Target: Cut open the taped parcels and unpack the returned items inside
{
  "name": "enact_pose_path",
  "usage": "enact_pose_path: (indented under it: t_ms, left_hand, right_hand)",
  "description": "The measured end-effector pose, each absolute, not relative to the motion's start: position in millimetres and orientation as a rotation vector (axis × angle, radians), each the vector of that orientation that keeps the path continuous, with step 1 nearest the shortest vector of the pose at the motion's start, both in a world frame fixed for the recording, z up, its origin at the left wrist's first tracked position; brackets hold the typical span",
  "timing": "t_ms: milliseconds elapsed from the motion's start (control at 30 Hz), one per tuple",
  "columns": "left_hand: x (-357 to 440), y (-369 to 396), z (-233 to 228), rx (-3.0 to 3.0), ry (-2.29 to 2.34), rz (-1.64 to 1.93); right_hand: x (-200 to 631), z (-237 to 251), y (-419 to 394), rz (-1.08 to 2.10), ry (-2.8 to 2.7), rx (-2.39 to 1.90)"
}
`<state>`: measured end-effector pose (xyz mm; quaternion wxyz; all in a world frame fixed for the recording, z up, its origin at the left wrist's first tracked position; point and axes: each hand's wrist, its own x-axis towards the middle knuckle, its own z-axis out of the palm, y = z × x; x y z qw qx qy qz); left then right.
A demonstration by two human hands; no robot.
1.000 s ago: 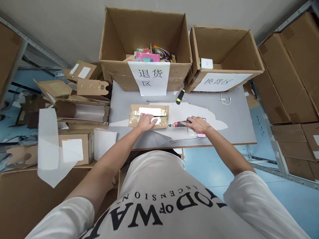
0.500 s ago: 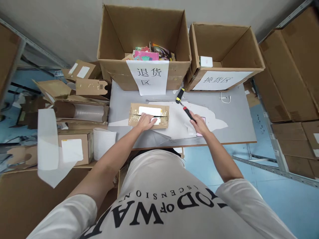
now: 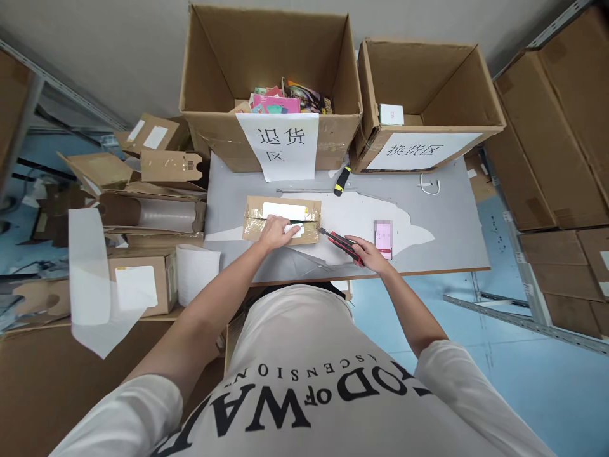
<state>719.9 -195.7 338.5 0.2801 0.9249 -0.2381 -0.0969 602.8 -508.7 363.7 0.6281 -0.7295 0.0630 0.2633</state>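
Note:
A small cardboard box, with clear tape and white labels, lies on the grey table. My left hand grips it from above, fingers on the top near a dark gap along the middle. In my right hand is a red-and-black box cutter. Its tip points left, close to the right end of the box; whether it touches cannot be made out. A phone with a lit pinkish screen lies just right of my right hand.
A yellow-and-black handled tool lies behind on the table. Two big open cartons with paper signs stand along the back. Cardboard boxes crowd the left side; stacked cartons stand at right.
My right hand has moved left and slightly nearer, swinging the box cutter's tip down and left toward the box. The phone is now uncovered. My left hand stays on the box.

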Motion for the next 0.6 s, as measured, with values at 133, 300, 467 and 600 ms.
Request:
enact_pose_path:
  t_ms: [133,300,467,600]
  left_hand:
    - [719.5,-195.5,336.3,2.481,-0.616,-0.242]
    - [719.0,-195.0,334.4,2.482,-0.623,-0.226]
    - [720.6,-196.3,333.0,2.5,-0.587,-0.239]
    - [721.8,-197.3,335.1,2.506,-0.574,-0.242]
  right_hand:
    - [605.4,366.2,-511.2,0.577,0.167,-1.661]
    - [608.8,366.1,-510.2,0.663,0.129,-1.752]
    - [610.1,364.8,-507.5,0.715,0.078,-1.819]
    - [605.3,364.6,-515.8,0.728,0.122,-1.777]
